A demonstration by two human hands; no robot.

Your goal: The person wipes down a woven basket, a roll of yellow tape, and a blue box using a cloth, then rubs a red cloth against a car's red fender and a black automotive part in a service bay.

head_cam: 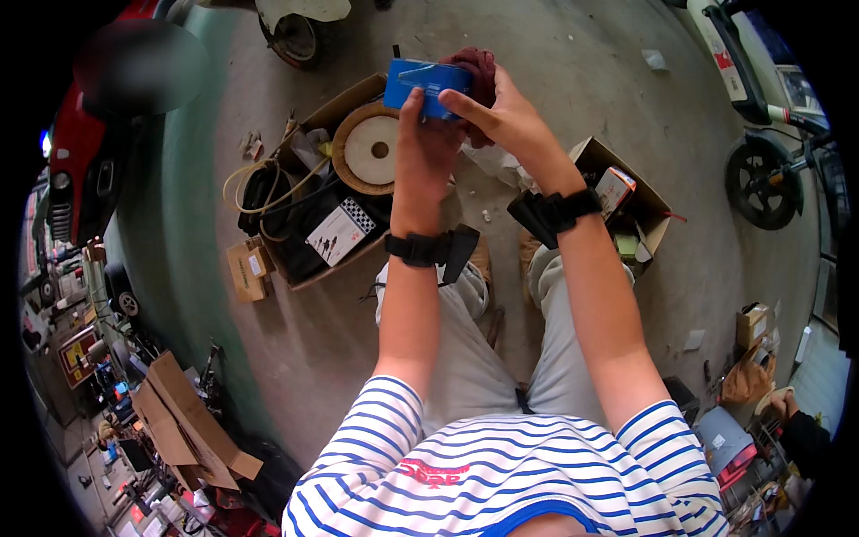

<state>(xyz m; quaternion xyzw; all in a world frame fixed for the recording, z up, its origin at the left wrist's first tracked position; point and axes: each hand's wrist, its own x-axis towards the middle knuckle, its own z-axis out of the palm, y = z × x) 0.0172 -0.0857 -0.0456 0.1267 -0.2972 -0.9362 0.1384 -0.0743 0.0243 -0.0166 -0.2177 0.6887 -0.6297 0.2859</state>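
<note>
My left hand (429,144) holds a small blue box (413,74) from below, its thumb on the box's near face. My right hand (500,111) grips a dark red cloth (478,62) against the box's right end, with its thumb on the box. Below and left of the hands, a large open cardboard box (315,278) holds a round brown-rimmed roll (366,149), a white printed box (341,231), black items and a yellowish hose (235,176). A clear plastic bag (493,164) lies on the floor beneath my right wrist.
A second open carton (647,194) with a printed box (614,191) stands on the right. A small cardboard box (248,270) sits at the left. Wheeled vehicles stand around, including a red one (84,148). Flattened cardboard (184,423) lies lower left. Another person's hand (784,406) shows at far right.
</note>
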